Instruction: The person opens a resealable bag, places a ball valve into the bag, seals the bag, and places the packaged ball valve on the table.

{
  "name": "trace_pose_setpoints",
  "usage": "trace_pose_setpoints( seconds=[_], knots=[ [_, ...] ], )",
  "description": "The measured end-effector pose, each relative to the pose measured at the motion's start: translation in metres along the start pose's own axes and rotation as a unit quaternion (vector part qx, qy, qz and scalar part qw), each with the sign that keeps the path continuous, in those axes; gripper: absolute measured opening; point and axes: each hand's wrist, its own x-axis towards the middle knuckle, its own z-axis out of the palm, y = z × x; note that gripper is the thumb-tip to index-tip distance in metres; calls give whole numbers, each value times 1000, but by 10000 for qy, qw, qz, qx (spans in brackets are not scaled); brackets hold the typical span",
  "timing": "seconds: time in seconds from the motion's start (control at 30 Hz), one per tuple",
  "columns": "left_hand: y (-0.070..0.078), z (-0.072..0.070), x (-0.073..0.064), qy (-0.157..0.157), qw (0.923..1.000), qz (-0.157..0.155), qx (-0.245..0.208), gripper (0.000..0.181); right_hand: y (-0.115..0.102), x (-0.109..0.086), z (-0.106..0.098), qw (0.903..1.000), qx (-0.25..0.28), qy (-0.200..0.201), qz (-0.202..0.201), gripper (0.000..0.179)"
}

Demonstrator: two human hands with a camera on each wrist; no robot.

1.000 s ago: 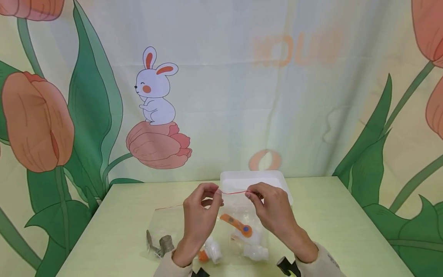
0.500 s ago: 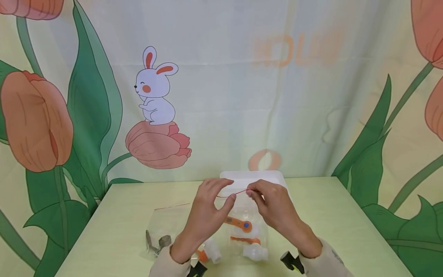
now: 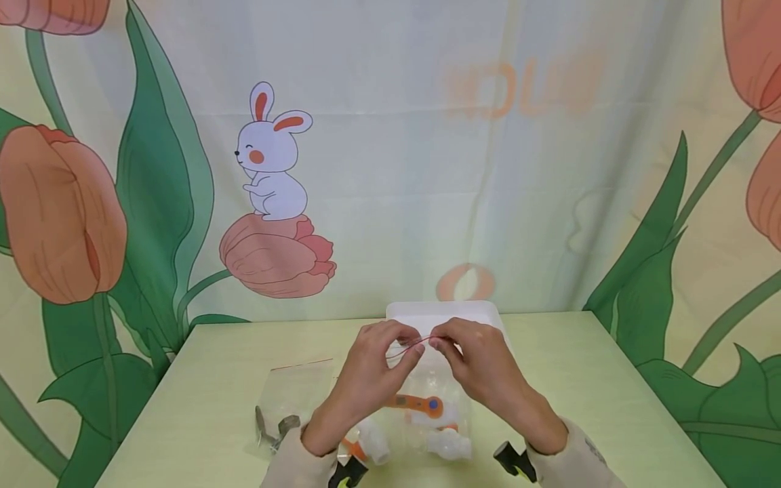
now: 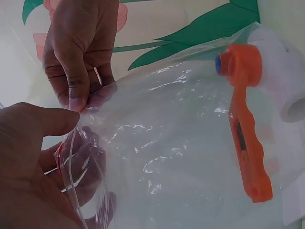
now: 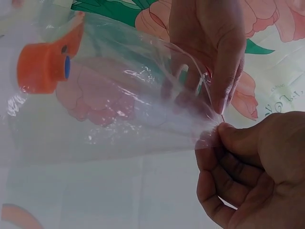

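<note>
Both hands hold the mouth of a clear zip bag (image 4: 157,138) with a red line along its edge. My right hand (image 3: 476,356) pinches that edge between thumb and fingers. My left hand (image 3: 372,366) grips it close by, thumb on the near side and fingers behind the film. Between the hands the mouth gapes in a small loop, clearest in the left wrist view. Low in the bag lies a white plastic fitting (image 4: 281,62) with an orange lever handle (image 4: 245,138) and a blue button. A further white fitting (image 3: 450,444) lies near the bag's lower end.
Left on the table (image 3: 201,400) lies another clear zip bag (image 3: 295,390) with grey metal parts (image 3: 288,425). Between the bags is a white fitting (image 3: 373,440) with an orange piece (image 3: 354,447). A white tray (image 3: 442,309) stands at the back, before a printed curtain (image 3: 390,169).
My left hand opened, thumb and fingers apart, shifted right along the bag's edge and closed on it nearer my right hand. The right hand kept its pinch.
</note>
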Motion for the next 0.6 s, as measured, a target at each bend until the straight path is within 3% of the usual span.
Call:
trace_pose_setpoints(
  seconds=[0.6],
  knots=[
    [-1, -1, -1, -114, 9997, 89, -200, 5, 0, 0, 0, 9995, 86, 48, -307, 7]
  ],
)
